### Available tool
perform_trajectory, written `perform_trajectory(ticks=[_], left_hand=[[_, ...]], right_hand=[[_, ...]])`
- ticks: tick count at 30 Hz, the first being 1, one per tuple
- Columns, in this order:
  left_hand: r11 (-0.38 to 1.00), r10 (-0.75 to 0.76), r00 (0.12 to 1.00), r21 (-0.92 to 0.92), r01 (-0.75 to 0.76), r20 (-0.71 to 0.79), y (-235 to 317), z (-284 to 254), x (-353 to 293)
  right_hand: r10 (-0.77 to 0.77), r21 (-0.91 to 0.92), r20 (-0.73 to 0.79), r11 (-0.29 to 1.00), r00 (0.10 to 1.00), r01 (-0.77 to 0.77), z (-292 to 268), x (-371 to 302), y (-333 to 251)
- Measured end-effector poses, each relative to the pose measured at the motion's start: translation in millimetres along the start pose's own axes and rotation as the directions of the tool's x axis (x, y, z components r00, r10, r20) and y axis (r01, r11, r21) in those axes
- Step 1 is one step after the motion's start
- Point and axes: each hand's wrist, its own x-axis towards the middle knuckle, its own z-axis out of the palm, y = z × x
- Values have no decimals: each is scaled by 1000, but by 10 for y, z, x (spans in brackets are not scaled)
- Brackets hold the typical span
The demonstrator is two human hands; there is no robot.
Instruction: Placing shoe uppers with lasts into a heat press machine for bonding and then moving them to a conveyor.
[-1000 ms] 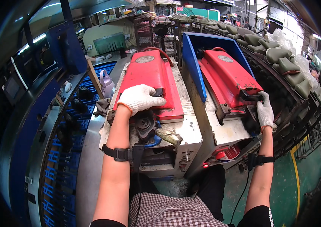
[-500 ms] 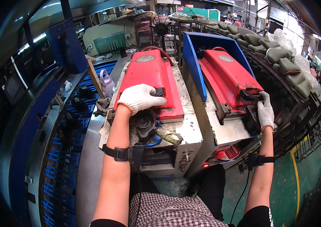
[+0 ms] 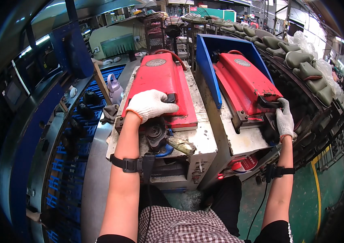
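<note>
Two red machine covers stand side by side, the left cover (image 3: 153, 79) and the right cover (image 3: 247, 77), each with a black handle at its near end. My left hand (image 3: 149, 106), in a white knitted glove, is closed around the left handle (image 3: 171, 98). Its fingers partly hide that handle. At the other machine, my gloved right hand (image 3: 284, 117) grips the outer end of the right handle (image 3: 269, 103). Below my left hand sits a dark round clamp-like part (image 3: 155, 131), beside a worn, wrapped piece (image 3: 181, 146).
A blue guard (image 3: 208, 71) rises between the machines. Grey-green shoe-like pieces (image 3: 299, 58) crowd the rack on the right. To the left runs a conveyor with blue supports (image 3: 56, 164); a lilac bottle (image 3: 115, 89) and dark gloves (image 3: 110, 113) are near it.
Both my hands stay on the handles. At the lower left, a pale arm-like shape and a dark object have come into view by the conveyor.
</note>
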Motion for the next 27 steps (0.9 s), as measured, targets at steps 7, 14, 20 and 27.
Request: perform_trajectory(ticks=[7,14,20,27], left_hand=[[1000,3,1000,22,-3,4,18,-16,-5],[1000,-4,1000,23,5,-14,40,-23,-27],[999,-9,1000,37,9,-10,24,-27,-29],[998,6,1000,64,-5,-15,29,-17,-16]], right_hand=[[10,-2,9,1000,1000,-10,-2,-5,-14],[-20,23,2,1000,1000,20,8,7,24],[1,10,9,1000,1000,-2,-4,-3,-21],[-1,22,9,1000,1000,1,-1,-2,2]])
